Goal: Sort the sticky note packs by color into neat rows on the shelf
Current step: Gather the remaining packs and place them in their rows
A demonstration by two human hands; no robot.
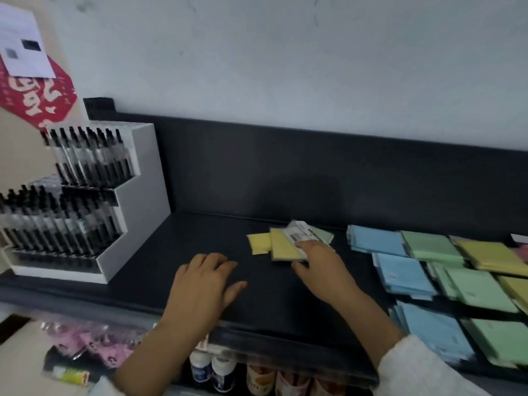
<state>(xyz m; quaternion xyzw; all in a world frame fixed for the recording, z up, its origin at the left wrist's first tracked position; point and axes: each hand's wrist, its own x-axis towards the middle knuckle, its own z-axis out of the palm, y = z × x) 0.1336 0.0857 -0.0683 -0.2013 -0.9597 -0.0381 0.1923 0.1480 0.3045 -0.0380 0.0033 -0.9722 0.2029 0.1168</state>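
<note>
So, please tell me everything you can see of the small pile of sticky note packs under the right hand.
The pile lies loose on the dark shelf, left of the sorted rows. It is untidy: a pale yellow pack sticks out to the left, a darker yellow pack lies over it, a pale green pack shows behind, and a white barcode label faces up on top. The right hand grips its near right corner.

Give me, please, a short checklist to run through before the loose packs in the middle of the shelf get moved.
1. Right hand on the loose pile: ok.
2. Grip closed on the pile: cannot tell.
3. Left hand free, flat on the shelf: ok.
4. Pile is one colour: not ok, yellow with a green pack behind.
5. Yellow row in view at right: ok.
</note>
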